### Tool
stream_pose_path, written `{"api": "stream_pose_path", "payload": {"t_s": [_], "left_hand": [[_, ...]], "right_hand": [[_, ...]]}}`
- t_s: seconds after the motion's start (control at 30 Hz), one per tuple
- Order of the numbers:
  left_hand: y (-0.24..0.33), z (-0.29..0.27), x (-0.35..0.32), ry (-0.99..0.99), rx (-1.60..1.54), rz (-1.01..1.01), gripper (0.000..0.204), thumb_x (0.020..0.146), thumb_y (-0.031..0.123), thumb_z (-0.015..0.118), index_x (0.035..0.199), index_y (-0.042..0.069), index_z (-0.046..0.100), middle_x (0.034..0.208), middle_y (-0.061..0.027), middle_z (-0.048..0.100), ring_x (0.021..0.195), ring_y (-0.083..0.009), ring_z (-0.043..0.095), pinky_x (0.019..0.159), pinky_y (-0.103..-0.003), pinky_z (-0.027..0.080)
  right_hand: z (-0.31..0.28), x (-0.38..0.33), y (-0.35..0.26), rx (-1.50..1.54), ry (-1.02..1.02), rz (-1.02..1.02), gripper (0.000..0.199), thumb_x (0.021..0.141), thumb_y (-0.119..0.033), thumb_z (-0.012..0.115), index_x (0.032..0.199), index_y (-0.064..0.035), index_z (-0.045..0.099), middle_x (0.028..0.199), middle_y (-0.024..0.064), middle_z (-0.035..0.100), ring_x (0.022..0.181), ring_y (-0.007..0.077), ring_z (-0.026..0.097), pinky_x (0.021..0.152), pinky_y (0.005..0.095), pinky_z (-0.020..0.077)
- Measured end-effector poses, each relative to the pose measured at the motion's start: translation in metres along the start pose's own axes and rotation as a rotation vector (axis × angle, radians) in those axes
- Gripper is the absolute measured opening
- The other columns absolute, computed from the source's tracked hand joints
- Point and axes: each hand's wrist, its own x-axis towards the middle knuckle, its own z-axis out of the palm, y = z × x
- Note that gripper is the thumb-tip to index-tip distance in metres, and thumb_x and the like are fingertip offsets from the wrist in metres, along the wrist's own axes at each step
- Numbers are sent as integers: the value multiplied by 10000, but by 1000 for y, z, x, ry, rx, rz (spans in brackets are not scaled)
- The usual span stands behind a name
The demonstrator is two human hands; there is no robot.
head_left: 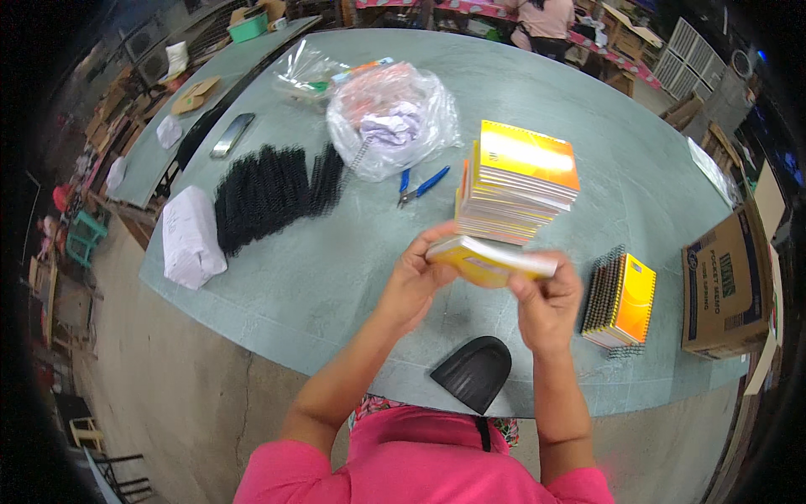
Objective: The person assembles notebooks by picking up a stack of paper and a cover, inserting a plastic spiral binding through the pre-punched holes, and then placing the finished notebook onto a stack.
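Observation:
Between my two hands, above the near middle of the table, is a yellow memo pad (487, 262), slightly bent and a little blurred. My left hand (411, 281) grips its left end and my right hand (550, 307) its right end, thumbs on the near side. Just beyond it rises a tall stack of yellow-orange memo pads (527, 160). To the right stands a smaller row of pads with black spiral coils (620, 298). A black wedge-shaped block (475, 373) lies near the table edge, below my hands. Blue-handled cutters (426, 186) rest left of the tall stack.
Loose black spiral coils (264, 197) spread across the left, beside a white wrapped bundle (191, 238) and a phone (232, 136). A clear plastic bag (390, 122) sits farther back. At the right edge stands a cardboard box (726, 286). Another person (544, 25) is beyond the table.

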Motion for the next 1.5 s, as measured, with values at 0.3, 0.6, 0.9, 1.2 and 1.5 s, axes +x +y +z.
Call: {"api": "stream_pose_path", "payload": {"t_s": [0.3,0.6,0.9,1.2,1.5], "left_hand": [[-21,-39,7,-286,1102,-109,279,779,115,703,1028,16,623,917,-54,666,812,-123,612,743,-288,486],[52,-81,84,-163,1528,-27,377,766,213,682,1087,32,604,998,-157,633,932,-292,607,792,-374,484],[60,-142,136,422,2079,263,302,868,295,555,994,21,578,977,-203,599,956,-369,573,752,-479,470],[95,-103,58,201,1492,614,274,935,272,491,1023,37,599,860,-101,644,746,-237,615,683,-335,466],[83,-78,17,70,773,42,260,936,222,495,1043,-5,563,735,-20,579,560,-70,493,526,-209,413]], "right_hand": [[-57,-20,41,-1201,-272,-257,331,707,-98,725,1016,-77,609,994,74,624,983,239,580,921,424,412],[-18,-28,36,-1241,-383,-165,226,728,-98,677,949,-105,635,825,41,625,768,233,583,672,361,421],[-20,-23,35,-1209,-390,-200,219,735,-87,637,952,-114,630,772,29,598,734,224,577,637,359,408],[-23,-5,43,-1251,-376,-121,182,773,-152,632,947,-99,639,792,61,638,762,241,611,649,380,431],[-12,6,50,-1207,-338,-105,149,783,-149,638,924,-101,651,755,90,654,689,283,621,619,393,465]]}}
